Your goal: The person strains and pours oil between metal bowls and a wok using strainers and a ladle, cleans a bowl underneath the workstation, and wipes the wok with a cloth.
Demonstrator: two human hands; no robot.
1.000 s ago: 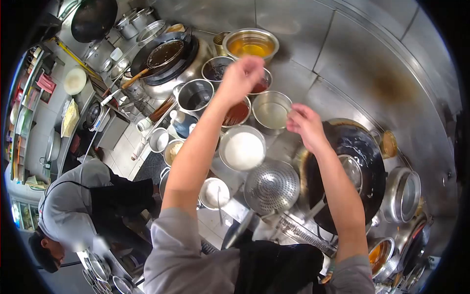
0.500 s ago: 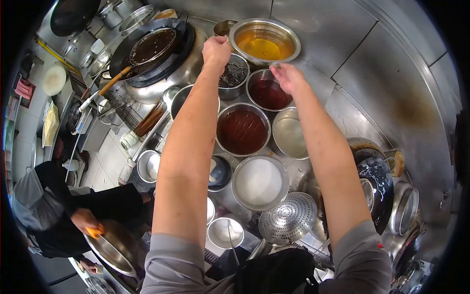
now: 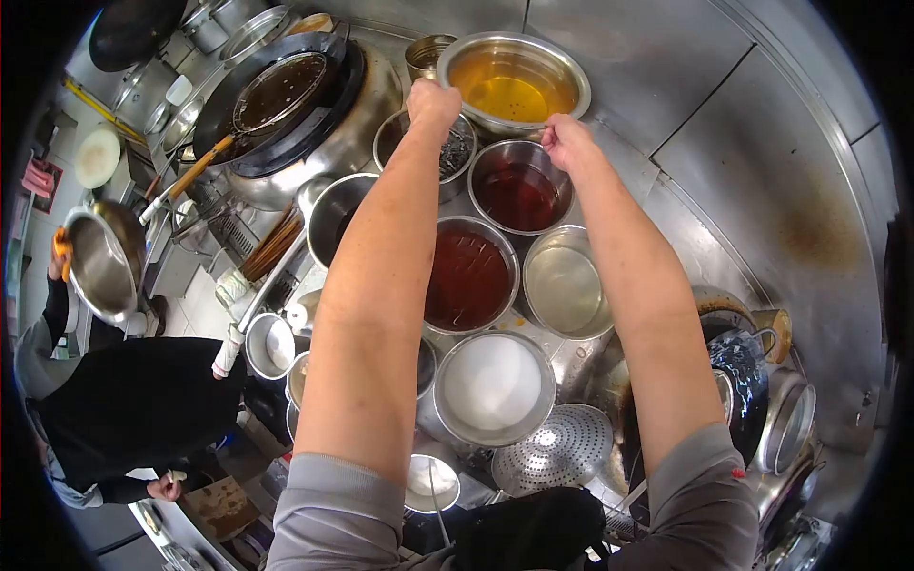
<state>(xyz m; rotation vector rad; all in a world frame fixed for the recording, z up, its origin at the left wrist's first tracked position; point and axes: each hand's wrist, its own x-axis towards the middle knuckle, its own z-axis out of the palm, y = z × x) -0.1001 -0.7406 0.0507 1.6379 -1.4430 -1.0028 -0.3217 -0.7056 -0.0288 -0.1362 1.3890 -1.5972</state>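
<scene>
A: L hand (image 3: 435,103)?
B: Curled closed on L rim of wide round silvery steel bowl (image 3: 547,65); fingertips mostly hidden.
A: R hand (image 3: 568,141)?
B: Narrow, closed on near R rim, same bowl; amber liquid (image 3: 509,98) inside.
A: Bowl's spot?
B: Far end of grey steel tabletop (image 3: 624,186); just R of upright dull metal tin (image 3: 419,65); just beyond round steel pot w/ dark red liquid (image 3: 519,152); can't tell if lifted or resting.
A: Nearer in?
B: Round steel basin w/ white contents (image 3: 441,392) btwn forearms; perforated round steel ladle (image 3: 562,452) just beside.
A: Others?
B: Person in grey top & black apron (image 3: 133,400), far L; one hand at shiny round metal pan (image 3: 100,262).
</scene>
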